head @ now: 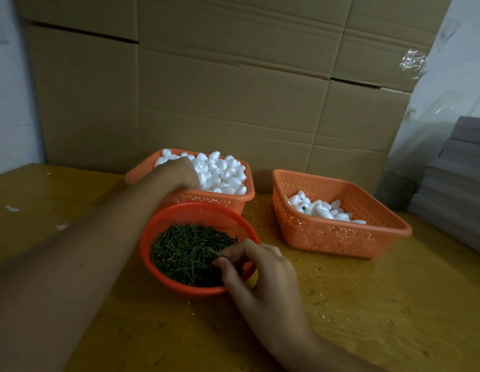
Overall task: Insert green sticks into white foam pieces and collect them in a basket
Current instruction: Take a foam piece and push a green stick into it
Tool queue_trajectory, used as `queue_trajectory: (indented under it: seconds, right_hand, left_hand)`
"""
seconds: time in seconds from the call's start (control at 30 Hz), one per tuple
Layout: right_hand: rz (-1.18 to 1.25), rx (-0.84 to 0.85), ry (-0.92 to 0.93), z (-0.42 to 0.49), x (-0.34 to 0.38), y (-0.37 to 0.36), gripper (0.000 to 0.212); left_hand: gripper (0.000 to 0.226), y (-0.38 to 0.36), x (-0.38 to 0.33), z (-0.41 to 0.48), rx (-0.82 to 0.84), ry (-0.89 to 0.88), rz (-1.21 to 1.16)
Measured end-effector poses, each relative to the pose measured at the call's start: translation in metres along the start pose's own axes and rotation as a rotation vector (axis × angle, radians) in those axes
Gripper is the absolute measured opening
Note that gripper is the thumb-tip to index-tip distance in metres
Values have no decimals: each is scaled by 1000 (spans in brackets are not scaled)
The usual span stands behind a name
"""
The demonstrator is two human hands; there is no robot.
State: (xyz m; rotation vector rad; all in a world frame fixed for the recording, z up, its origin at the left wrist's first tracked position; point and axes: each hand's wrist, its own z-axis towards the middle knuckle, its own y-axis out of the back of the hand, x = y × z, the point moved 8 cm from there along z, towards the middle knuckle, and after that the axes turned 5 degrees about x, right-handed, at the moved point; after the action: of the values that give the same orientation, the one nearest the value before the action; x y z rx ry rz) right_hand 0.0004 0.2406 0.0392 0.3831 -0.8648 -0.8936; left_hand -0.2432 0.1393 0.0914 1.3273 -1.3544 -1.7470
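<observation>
Short green sticks heaped in round red mesh basket, right hand pinching some; left hand deep in white foam pieces of brimming rear orange plastic basket, grip hidden; right orange plastic basket holds few, seemingly finished pieces: early stage, most left

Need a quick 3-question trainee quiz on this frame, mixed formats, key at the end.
1. True or false: the left hand is in the full square basket of foam pieces.
2. The right hand picks from the round basket, which holds: A) foam pieces B) green sticks C) screws.
3. Fill in: the right square basket holds ____ foam pieces than the full one.
Key: 1 true; 2 B; 3 fewer.
</observation>
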Motion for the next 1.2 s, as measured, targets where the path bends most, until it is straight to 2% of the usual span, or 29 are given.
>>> queue_trajectory:
  seconds: [0.07, 0.17, 0.2, 0.33, 0.5, 0.6, 0.73, 0.87, 1.2]
  right_hand:
    - [-3, 4, -1, -1, 0, 0, 11]
    - [2, 10, -10, -1, -2, 0, 12]
    - [5, 12, -13, -1, -3, 0, 13]
    - [9, 22, -17, -1, -2, 0, 15]
    - [18, 5, -10, -1, -1, 1, 11]
    - [46, 4, -10, -1, 0, 2, 9]
    - [121, -3, 7, -2, 3, 3, 9]
    - [152, -25, 48, -2, 8, 7, 8]
    - [249, -79, 63, -3, 6, 12, 16]
  left_hand:
    - [46, 2, 2, 0, -23, 24, -89]
    - [17, 5, 8, 4, -120, -53, -222]
    - [13, 7, 9, 4, -167, -92, -269]
    - [14, 19, 10, -6, -327, -192, -507]
    - [21, 32, 16, -29, -356, -270, -812]
    - [34, 33, 11, -59, -324, -288, -914]
    - [52, 18, 6, -104, -164, -360, -1087]
    - [39, 6, 10, -136, -96, -443, -1113]
    - [32, -22, 18, -153, -9, -492, -1200]
